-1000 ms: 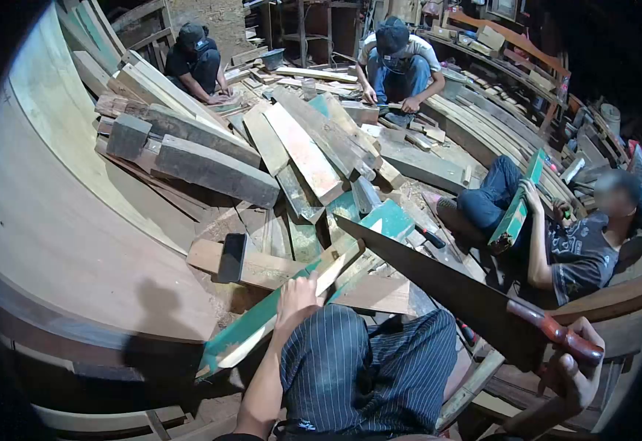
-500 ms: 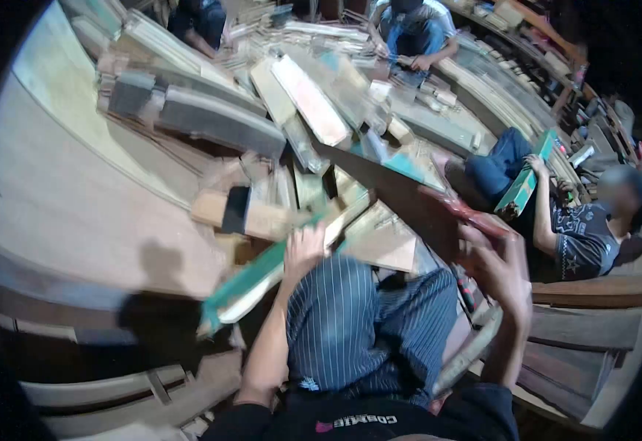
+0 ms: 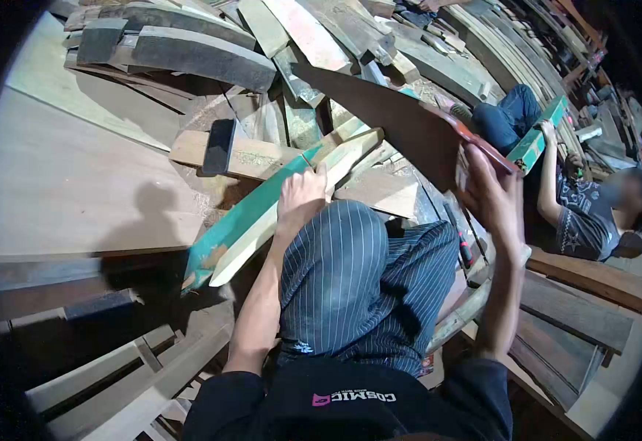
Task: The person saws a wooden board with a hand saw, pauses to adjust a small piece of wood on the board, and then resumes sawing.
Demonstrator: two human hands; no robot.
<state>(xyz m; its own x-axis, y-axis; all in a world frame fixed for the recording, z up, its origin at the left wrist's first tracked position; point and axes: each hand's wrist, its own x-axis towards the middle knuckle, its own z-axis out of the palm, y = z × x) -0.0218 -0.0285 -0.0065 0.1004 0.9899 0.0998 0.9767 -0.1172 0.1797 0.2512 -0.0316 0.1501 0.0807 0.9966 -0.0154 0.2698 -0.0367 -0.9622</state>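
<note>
My left hand (image 3: 300, 197) is closed over a green-painted board (image 3: 244, 213), with a thin stick-like bit showing by its fingers. A pale wooden strip (image 3: 266, 229), cut to a slant at its far end, lies along the board's near side, beside my left knee. In my right hand (image 3: 491, 195) is the red handle of a handsaw (image 3: 394, 114). Its wide, brownish blade points up and to the left, over the wood pile, apart from the board. The fingers of my right hand are wrapped round the handle.
A dark phone-like slab (image 3: 219, 147) rests on a wooden block (image 3: 258, 158). Curved dark timbers (image 3: 203, 59) and offcuts are piled ahead. A large pale sheet (image 3: 78, 176) lies at left. At right, a seated person (image 3: 593, 220) holds another green piece (image 3: 541, 132).
My view has tipped down, so the scene sits higher in the picture. The saw stays in my right hand, its blade slightly higher. My left hand remains on the green board.
</note>
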